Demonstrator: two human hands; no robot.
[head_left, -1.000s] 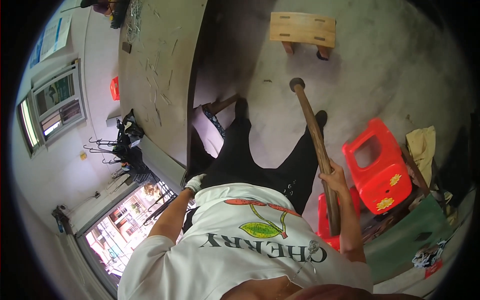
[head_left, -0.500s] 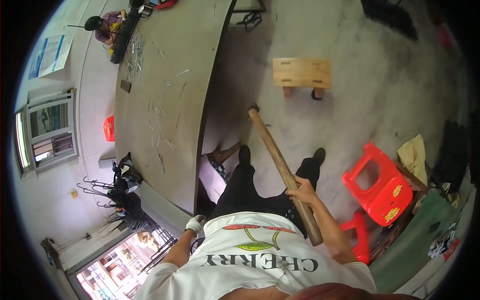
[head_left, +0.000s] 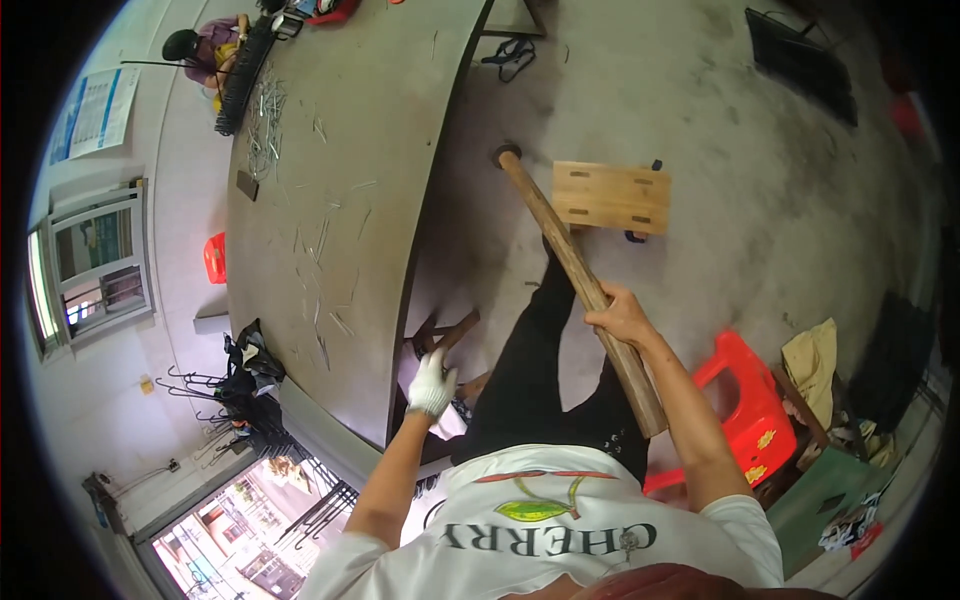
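My bare right hand (head_left: 622,315) is wrapped round a thick wooden pole (head_left: 570,245). The pole slants from beside my right thigh up to its far end, where a dark round piece sits near the wooden bench. My left hand (head_left: 432,388), in a white work glove, hangs beside the right edge of the long table (head_left: 330,260). Its fingers are loosely apart, with nothing seen in them. A low wooden bench (head_left: 615,195) stands on the floor ahead, partly behind the pole.
Thin metal pieces (head_left: 318,235) lie scattered over the table. A red plastic stool (head_left: 755,420) is close on my right, near a yellowish cloth (head_left: 808,370) and a green board (head_left: 835,500). Black hooked rods (head_left: 225,395) stand at left. Another person (head_left: 205,55) works at the table's far left.
My left hand has risen and moved forward along the table edge. My right hand has carried the pole forward. One leg now stretches ahead, and the bench appears lower in view.
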